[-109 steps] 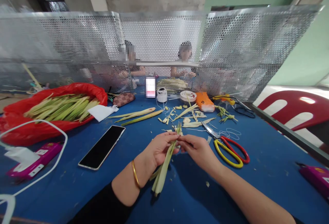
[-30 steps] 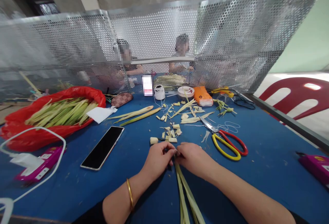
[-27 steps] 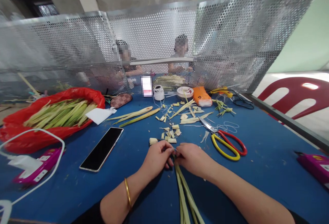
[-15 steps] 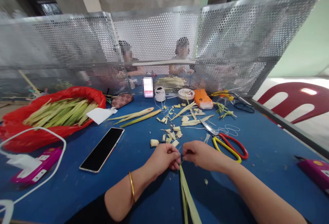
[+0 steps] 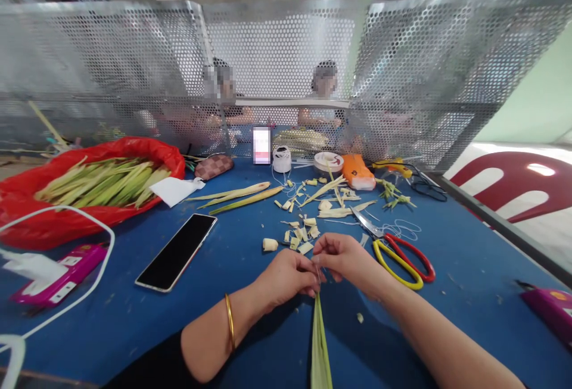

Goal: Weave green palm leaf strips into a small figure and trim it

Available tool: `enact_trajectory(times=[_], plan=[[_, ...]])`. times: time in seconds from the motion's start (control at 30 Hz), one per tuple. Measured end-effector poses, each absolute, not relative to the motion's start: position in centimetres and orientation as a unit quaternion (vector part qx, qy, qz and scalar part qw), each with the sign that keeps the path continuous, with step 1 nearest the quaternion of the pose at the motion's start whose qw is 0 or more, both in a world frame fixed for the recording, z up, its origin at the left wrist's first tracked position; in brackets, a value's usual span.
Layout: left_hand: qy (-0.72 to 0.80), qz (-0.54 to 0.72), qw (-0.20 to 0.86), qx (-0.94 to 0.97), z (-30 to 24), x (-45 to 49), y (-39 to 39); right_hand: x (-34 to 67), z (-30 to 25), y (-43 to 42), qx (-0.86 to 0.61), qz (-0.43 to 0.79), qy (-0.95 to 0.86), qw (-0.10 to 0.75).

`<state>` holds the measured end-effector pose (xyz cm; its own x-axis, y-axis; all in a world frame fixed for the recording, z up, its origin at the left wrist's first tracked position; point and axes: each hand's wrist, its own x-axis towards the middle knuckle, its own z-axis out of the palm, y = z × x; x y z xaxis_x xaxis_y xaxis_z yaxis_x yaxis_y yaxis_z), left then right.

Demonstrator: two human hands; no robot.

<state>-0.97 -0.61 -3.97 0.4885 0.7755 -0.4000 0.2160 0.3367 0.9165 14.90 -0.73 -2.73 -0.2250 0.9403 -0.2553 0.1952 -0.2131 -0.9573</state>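
Observation:
My left hand [image 5: 292,273], with a gold bangle on its wrist, pinches the upper end of a pale green leaf strip [image 5: 320,344]. The strip hangs down toward the bottom edge of the picture. My right hand [image 5: 339,257] is closed in a pinch just above and to the right, around what looks like a thin thread [image 5: 318,271] at the leaf's tip. Scissors with red and yellow handles [image 5: 397,258] lie open on the table to the right. Beyond my hands are several cut leaf scraps [image 5: 301,234].
A red plastic bag [image 5: 174,159] of green leaves stands at the left. A black phone [image 5: 176,252], a purple power strip [image 5: 62,276], a thread spool [image 5: 282,159], a tape roll [image 5: 328,164] and an orange packet [image 5: 357,171] lie around. A perforated metal screen [image 5: 286,49] closes the back; people sit behind it.
My right hand has lifted slightly, away from the leaf strip's top. The strip has swung to hang more nearly straight. The camera view has shifted a little.

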Motion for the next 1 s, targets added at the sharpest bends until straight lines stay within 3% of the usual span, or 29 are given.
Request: enact_trajectory(times=[0.5,0.73,1.0], plan=[[0.451,0.137,0.644,0.602,-3.0,-1.6,-0.3,14.5,-4.0,-0.5,-0.540,0.541,-0.536,0.360],[0.466,0.148,0.654,0.578,-2.8,-1.5,-0.5,14.1,-4.4,-0.5,-0.522,0.571,-0.492,0.399],[0.479,0.157,0.664,0.552,-3.0,-1.3,-0.7,14.3,-3.9,-0.5,-0.519,0.524,-0.542,0.403]])
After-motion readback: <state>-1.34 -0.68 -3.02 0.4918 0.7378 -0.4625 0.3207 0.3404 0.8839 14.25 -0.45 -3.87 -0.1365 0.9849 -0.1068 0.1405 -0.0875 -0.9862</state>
